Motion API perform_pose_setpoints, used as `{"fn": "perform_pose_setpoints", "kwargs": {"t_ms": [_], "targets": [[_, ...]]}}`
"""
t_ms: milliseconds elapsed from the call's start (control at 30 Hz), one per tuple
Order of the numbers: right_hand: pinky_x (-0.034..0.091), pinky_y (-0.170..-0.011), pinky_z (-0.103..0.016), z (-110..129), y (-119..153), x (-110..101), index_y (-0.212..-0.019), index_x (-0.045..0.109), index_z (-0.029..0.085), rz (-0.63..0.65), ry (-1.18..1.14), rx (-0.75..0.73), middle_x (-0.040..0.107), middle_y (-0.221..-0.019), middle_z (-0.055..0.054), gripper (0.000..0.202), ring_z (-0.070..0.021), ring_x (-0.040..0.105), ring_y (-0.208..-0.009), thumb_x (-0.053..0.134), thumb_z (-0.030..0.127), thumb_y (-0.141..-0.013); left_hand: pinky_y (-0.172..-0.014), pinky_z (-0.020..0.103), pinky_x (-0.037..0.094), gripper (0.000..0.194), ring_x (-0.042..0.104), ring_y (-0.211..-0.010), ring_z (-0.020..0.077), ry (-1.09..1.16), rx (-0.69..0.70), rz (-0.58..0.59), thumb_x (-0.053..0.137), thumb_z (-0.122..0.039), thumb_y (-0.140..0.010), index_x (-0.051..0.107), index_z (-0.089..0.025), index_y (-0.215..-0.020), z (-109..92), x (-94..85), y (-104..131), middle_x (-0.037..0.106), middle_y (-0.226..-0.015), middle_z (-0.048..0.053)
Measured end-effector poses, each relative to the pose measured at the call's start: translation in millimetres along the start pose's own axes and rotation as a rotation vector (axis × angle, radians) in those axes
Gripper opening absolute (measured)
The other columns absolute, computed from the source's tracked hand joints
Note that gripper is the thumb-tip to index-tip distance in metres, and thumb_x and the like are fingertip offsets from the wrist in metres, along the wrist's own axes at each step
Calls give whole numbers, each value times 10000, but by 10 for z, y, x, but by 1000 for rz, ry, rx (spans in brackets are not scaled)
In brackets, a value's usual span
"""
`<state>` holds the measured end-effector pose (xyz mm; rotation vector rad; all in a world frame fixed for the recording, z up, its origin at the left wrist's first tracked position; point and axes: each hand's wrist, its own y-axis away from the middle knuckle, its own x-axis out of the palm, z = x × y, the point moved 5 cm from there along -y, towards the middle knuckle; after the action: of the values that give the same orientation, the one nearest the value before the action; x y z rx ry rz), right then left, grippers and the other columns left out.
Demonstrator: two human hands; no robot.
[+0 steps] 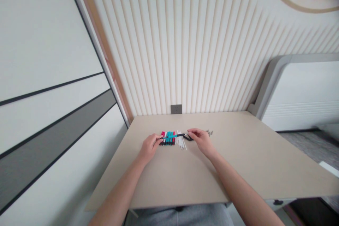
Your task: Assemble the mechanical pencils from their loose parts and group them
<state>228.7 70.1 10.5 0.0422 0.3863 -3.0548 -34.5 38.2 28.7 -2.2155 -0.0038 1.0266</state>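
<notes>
A blue and black pen (173, 136) is held level above the desk, crosswise in front of me. My left hand (150, 145) pinches its dark left end. The fingertips of my right hand (200, 139) are closed at the pale right tip; whether a separate small part is between them is too small to tell. Below the pen lies a row of several pen barrels (167, 142) in red, white and blue with black ends. Beside them are thin white refills (181, 143). Black pieces (187, 137) lie next to my right hand, partly hidden by it.
Small grey metallic pieces (209, 132) lie beyond my right hand on the beige desk (169, 180). A dark wall socket (176, 109) sits at the desk's back edge against the ribbed wall. A white cabinet (53, 113) stands at left, a padded headboard (299, 95) at right.
</notes>
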Motion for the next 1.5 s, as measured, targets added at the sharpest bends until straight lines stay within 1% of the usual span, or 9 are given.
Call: {"fn": "perform_pose_setpoints", "kwargs": {"t_ms": [200,533,633,767,933,1000,1100,1267,1500], "targets": [[495,-742,-339,1,1,-2,-905,723,153,-12,-3,21,721,-855,-80,444,-195,630,-761,697,555,-719,-723,282,486,181,624,-787,175,9,2,10,491,-327,-944,620,-200,-950,-22,5,-6,670,-850,41],[460,-652,-279,-55,49,143,-925,727,153,125,86,10,704,-806,-49,406,-173,601,-713,674,515,-750,-743,280,495,161,633,-833,173,30,11,12,492,-285,-943,616,-203,-1004,-4,16,-9,670,-898,40],[392,-556,-243,-51,70,160,-791,718,147,145,207,10,636,-640,-13,404,-142,539,-590,592,530,-811,-752,289,499,165,630,-837,175,21,19,23,481,-277,-947,614,-205,-1014,9,33,-7,668,-910,46],[354,-513,-240,-42,90,179,-603,649,154,175,290,32,551,-525,-3,579,-129,488,-504,396,582,-900,-770,301,502,171,634,-846,178,20,19,14,474,-284,-951,613,-210,-1016,19,45,-3,673,-911,46],[410,-589,-249,57,81,128,-946,696,165,117,272,-76,646,-732,-24,408,-153,540,-636,539,529,-847,-785,306,504,166,637,-845,177,27,2,-3,470,-287,-953,610,-208,-998,27,34,-2,672,-902,39],[416,-607,-251,77,79,118,-991,686,179,122,260,-93,649,-760,-22,373,-153,538,-657,605,494,-809,-784,303,504,158,639,-851,176,34,-5,-4,474,-284,-952,605,-208,-995,32,33,-2,673,-912,39],[403,-616,-256,84,82,104,-868,692,180,112,293,-86,648,-735,-23,330,-150,529,-650,581,487,-823,-769,296,501,164,637,-835,173,29,3,-2,467,-292,-957,603,-207,-991,30,38,-1,670,-896,36],[340,-565,-242,122,110,122,-653,628,173,172,411,-112,586,-597,-6,455,-134,487,-577,444,507,-901,-763,297,495,182,628,-835,177,9,24,17,466,-307,-959,612,-209,-1008,12,48,0,669,-900,41],[273,-492,-244,87,155,170,-534,570,174,242,507,-98,467,-471,15,540,-109,394,-461,376,472,-939,-758,292,493,182,629,-835,174,10,35,33,472,-313,-959,613,-214,-1014,13,54,5,671,-910,38]]}}
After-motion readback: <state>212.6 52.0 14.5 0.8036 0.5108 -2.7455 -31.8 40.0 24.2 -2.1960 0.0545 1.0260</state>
